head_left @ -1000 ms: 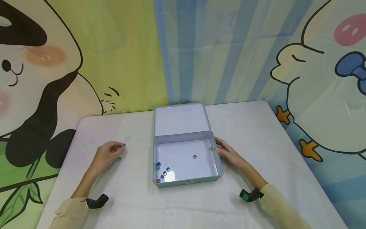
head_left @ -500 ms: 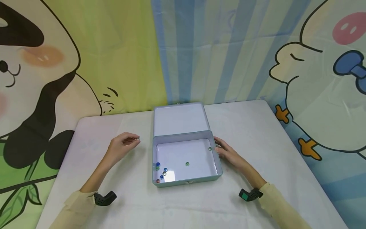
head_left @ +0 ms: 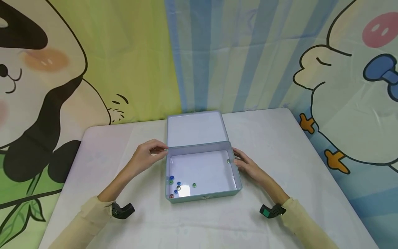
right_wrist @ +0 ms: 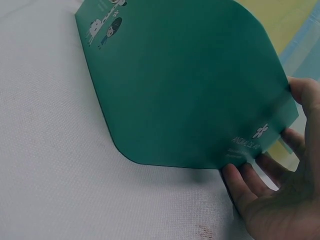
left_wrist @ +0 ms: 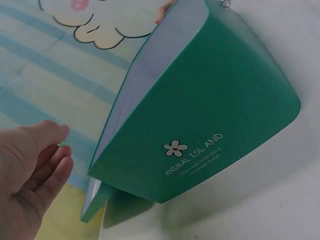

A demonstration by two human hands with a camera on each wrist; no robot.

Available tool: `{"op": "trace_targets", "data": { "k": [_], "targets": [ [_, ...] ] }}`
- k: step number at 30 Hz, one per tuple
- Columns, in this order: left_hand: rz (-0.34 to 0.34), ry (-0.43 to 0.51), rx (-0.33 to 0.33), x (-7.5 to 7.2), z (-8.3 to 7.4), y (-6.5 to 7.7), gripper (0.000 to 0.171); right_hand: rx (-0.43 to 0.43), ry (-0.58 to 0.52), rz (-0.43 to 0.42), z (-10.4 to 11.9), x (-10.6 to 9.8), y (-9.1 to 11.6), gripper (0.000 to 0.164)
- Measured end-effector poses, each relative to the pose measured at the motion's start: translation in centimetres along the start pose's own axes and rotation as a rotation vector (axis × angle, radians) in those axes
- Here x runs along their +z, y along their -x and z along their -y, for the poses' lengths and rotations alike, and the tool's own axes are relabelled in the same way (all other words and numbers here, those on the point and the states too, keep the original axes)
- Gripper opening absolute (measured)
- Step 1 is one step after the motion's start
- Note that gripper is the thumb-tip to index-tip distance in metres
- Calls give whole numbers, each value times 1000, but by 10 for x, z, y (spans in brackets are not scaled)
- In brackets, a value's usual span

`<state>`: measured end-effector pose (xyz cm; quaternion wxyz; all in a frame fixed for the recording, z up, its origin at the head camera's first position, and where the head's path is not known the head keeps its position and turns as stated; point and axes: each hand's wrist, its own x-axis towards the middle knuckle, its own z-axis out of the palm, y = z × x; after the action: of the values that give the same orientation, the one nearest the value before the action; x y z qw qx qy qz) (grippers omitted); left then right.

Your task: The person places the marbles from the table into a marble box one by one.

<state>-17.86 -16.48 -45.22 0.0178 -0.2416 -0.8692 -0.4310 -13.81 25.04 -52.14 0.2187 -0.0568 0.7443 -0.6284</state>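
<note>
A hinged metal tin box (head_left: 202, 199), green outside and pale inside, stands with its lid (head_left: 196, 129) laid back behind it. My left hand (head_left: 150, 155) is at the box's back left corner; its thumb and fingertips pinch a small marble (left_wrist: 62, 144), mostly hidden by the fingers. My right hand (head_left: 247, 164) holds the box's right wall, thumb at the rim and fingers against the outer side. Inside, several glass marbles gather at the front left, among them a blue marble (head_left: 172, 177). A green marble (head_left: 194, 185) lies nearer the middle, another marble (head_left: 228, 161) by the right wall.
The box stands on a table (head_left: 248, 224) with a white cloth. Behind the table hangs a curtain (head_left: 140, 62) with cartoon animals. A black wrist camera (head_left: 122, 211) is on the left wrist, and another wrist camera (head_left: 272, 211) is on the right.
My left hand has moved right with the marble, from the table's left part to the box's edge. Inside, the green marble has rolled left and toward the front. The right hand has stayed put.
</note>
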Motion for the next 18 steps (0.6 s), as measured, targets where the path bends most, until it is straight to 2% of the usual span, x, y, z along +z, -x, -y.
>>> {"op": "trace_targets", "data": {
  "k": [4,11,18],
  "targets": [
    [28,-30,68,8,-7,-10,21,3,-8,-5,-1,-1,1,62],
    [114,-27,154,16,-19,-24,20,-13,-12,7,-2,0,0,63],
    [194,-27,213,26,-26,-35,19,-7,-20,-1,-1,2,1,63]
  ]
}}
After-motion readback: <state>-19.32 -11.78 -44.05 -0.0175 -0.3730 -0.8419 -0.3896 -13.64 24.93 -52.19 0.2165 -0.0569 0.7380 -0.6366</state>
